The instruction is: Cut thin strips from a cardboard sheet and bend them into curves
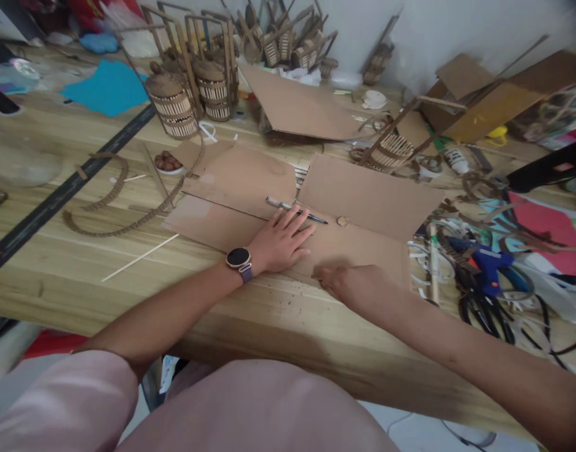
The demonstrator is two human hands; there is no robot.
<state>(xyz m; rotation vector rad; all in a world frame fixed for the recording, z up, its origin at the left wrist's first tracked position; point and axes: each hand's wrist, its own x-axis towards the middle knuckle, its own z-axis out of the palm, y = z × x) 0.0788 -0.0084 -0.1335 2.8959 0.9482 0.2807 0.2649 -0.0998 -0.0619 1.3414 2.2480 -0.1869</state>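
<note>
An unfolded brown cardboard sheet (pixel 373 245) with creased flaps lies across the wooden table in front of me. My left hand (pixel 285 238) rests flat on it, fingers spread, palm down. Just beyond those fingertips lies a black and silver pen (pixel 297 210). My right hand (pixel 342 280) is closed at the sheet's near edge, its thumb and fingers drawn together; what they hold is hidden. A small brown scrap (pixel 343 221) sits on the cardboard near the pen tip. Dark crumbs are scattered on the table below the sheet's edge.
Lantern-like baskets of sticks and cardboard (pixel 172 107) stand at the back left. A bent cardboard piece (pixel 307 113) is behind the sheet. At right are a blue glue gun (pixel 488 267) and tangled strips. A dark metal ruler (pixel 71 188) and a bowl of nuts (pixel 168 163) lie left.
</note>
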